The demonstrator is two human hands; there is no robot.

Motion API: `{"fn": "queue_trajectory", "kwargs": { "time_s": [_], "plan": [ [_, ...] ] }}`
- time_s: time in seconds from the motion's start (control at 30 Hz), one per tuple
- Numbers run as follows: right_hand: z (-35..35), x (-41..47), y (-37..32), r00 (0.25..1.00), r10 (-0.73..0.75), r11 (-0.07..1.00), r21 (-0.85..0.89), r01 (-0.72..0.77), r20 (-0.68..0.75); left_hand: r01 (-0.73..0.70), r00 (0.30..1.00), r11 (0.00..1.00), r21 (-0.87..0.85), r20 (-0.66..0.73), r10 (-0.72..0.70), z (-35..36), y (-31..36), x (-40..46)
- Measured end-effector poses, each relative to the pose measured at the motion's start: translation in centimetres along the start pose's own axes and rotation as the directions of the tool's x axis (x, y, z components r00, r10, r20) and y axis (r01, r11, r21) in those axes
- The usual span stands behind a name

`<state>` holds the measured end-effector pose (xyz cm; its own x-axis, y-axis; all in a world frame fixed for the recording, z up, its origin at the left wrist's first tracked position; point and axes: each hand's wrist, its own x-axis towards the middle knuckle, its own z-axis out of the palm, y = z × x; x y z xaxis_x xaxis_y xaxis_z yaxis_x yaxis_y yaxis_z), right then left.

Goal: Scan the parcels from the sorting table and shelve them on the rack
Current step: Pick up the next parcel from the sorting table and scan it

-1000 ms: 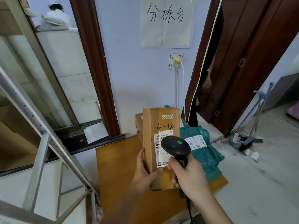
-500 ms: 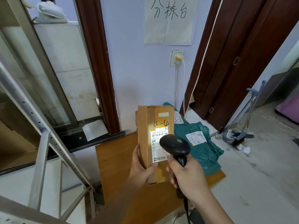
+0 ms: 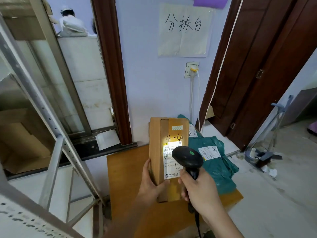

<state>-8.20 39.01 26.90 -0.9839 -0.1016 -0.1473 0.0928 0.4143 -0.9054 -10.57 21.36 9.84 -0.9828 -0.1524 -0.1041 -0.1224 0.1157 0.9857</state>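
Over wooden sorting table, left hand grips upright cardboard parcel, right hand clenches scanner; keep beam square on lit label.

one head-worn wide-angle view looks forward and down from close above the sorting table, facing the wall at its far edge; the rack frames the left side.
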Motion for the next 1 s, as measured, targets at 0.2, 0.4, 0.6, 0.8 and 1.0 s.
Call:
{"fn": "queue_trajectory", "kwargs": {
  "time_s": [0.2, 0.4, 0.6, 0.8, 1.0],
  "plan": [
    [-3.1, -1.0, 2.3, 0.995, -0.031, 1.000, 0.008, 0.030, 0.097, -0.039, 0.997, 0.999, 0.011, -0.064, 0.040, 3.2, 1.6, -1.9],
    [-6.8, -2.3, 4.1, 0.986, -0.079, 0.997, 0.022, 0.076, 0.150, -0.021, 0.987, 1.000, 0.005, -0.161, 0.021, 6.8, 1.6, -3.6],
    [-9.5, -2.8, 5.7, 0.982, -0.119, 0.993, 0.007, 0.119, 0.148, -0.035, 0.980, 0.999, -0.007, -0.197, 0.033, 9.6, 1.9, -5.2],
    [-10.7, -3.7, 6.1, 0.977, -0.133, 0.990, 0.063, 0.124, 0.168, -0.034, 0.977, 0.999, 0.037, -0.209, 0.041, 10.9, 2.2, -6.2],
    [-11.2, -3.8, 6.3, 0.975, -0.141, 0.988, 0.081, 0.129, 0.170, -0.032, 0.977, 0.999, 0.041, -0.210, 0.040, 11.5, 2.2, -6.8]
  ]
}}
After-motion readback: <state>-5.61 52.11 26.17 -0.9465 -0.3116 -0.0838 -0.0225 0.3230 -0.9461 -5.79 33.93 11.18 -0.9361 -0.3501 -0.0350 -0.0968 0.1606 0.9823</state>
